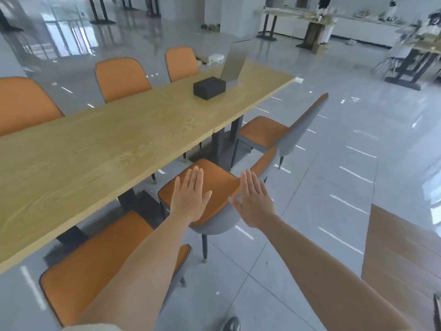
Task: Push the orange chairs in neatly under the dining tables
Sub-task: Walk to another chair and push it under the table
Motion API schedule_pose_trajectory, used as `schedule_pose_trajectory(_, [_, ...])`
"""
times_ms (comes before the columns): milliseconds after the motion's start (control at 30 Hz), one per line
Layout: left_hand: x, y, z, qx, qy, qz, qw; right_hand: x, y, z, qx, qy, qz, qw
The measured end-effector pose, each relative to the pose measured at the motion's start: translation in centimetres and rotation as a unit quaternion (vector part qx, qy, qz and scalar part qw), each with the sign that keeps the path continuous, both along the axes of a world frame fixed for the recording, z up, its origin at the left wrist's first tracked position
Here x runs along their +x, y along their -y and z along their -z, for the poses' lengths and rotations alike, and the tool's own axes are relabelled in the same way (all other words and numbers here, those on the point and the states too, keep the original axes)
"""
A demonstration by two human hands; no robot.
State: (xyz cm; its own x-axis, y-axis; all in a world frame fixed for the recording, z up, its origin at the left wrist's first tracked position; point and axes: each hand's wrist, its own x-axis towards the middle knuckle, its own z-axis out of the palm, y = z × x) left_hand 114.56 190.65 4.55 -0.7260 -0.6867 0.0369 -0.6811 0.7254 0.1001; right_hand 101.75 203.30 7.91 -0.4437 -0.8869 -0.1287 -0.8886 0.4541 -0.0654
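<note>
A long wooden dining table point(100, 149) runs from lower left to upper right. On its near side stand three orange chairs with grey backs: a near one point(95, 266) below my left arm, a middle one point(222, 185) and a far one point(262, 131), all standing out from the table edge. My left hand point(191, 197) is flat and open over the middle chair's seat. My right hand point(255, 201) is open beside it, near that chair's grey backrest. Both hands hold nothing. Three more orange chairs point(121, 77) line the table's far side.
A black box point(209, 87) and a tilted grey panel point(233, 65) sit on the far end of the table. Glossy grey tiled floor point(310, 211) spreads to the right. Part of another wooden table point(401, 259) shows at lower right. More tables stand in the background.
</note>
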Motion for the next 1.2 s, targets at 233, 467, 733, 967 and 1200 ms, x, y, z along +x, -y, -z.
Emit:
schedule_pose_trajectory(233, [-8.5, 3.7, -0.8, 0.015, 0.023, -0.085, 0.996, -11.2, 7.0, -0.1, 0.022, -0.019, -0.092, 0.995])
schedule_pose_trajectory(467, [-16.4, 4.7, 0.8, 0.045, 0.044, -0.201, 0.978, -21.2, 11.9, 2.1, 0.022, -0.012, -0.219, 0.975])
schedule_pose_trajectory(733, [-25.6, 2.9, 2.6, 0.108, -0.008, -0.407, 0.907, -32.1, 14.8, 4.7, 0.072, 0.017, -0.415, 0.907])
schedule_pose_trajectory(967, [-29.7, -2.0, 4.0, 0.187, -0.024, -0.392, 0.900, -36.9, 14.5, 6.7, 0.139, 0.016, -0.489, 0.861])
schedule_pose_trajectory(1200, [-29.1, -2.2, 5.2, 0.214, 0.068, -0.358, 0.907, -37.2, 15.4, 6.8, 0.189, 0.030, -0.517, 0.834])
